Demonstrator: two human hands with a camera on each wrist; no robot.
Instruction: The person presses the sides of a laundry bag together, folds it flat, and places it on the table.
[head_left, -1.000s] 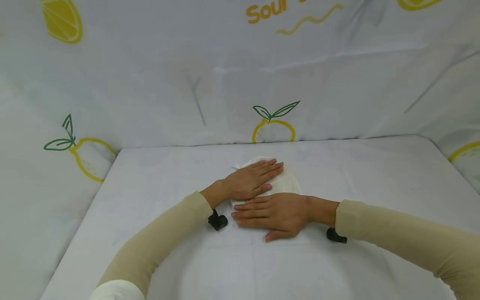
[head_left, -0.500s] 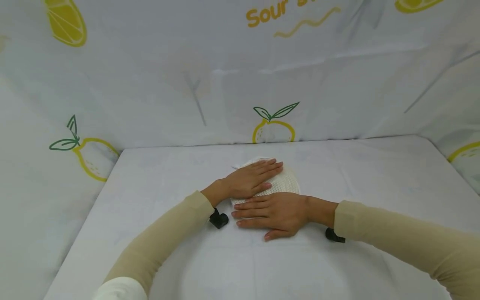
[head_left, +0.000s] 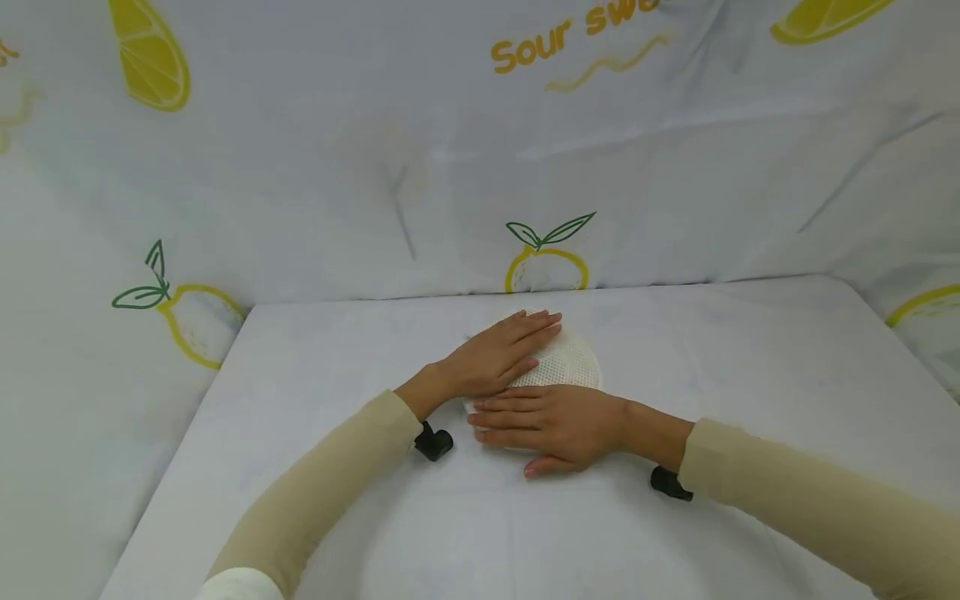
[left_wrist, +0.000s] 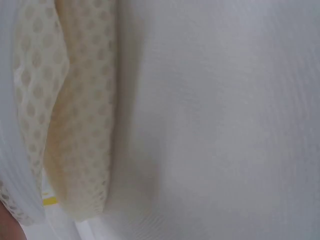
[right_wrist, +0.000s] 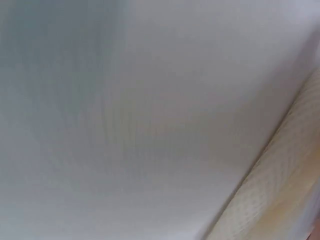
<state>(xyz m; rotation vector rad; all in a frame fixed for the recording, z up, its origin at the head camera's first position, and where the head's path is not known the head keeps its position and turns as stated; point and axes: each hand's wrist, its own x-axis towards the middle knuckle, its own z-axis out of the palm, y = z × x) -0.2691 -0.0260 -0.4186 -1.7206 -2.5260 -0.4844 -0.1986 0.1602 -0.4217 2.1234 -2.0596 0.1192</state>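
Observation:
A round, off-white mesh bag (head_left: 572, 360) lies on the white cloth, mostly covered by both hands. My left hand (head_left: 495, 357) rests across its upper left part with the fingers straight, pointing up and right. Just below it, my right hand (head_left: 558, 423) lies palm down over the bag's near part, fingers straight and pointing left, thumb apart. In the left wrist view the mesh bag (left_wrist: 82, 130) shows a folded side with a smooth white band (left_wrist: 15, 145) along it. The right wrist view is blurred and catches the bag's edge (right_wrist: 260, 200) at the lower right.
A white cloth covers the table (head_left: 420, 533). Behind it hangs a white sheet (head_left: 315, 167) printed with lemons and orange lettering. Black wrist cameras sit under the left wrist (head_left: 435, 442) and the right wrist (head_left: 670, 483).
The head view has tilted up a little, showing more lettering. My left hand has edged slightly left. The right wrist and sleeve have shifted slightly, while both hands stay on the mesh bag.

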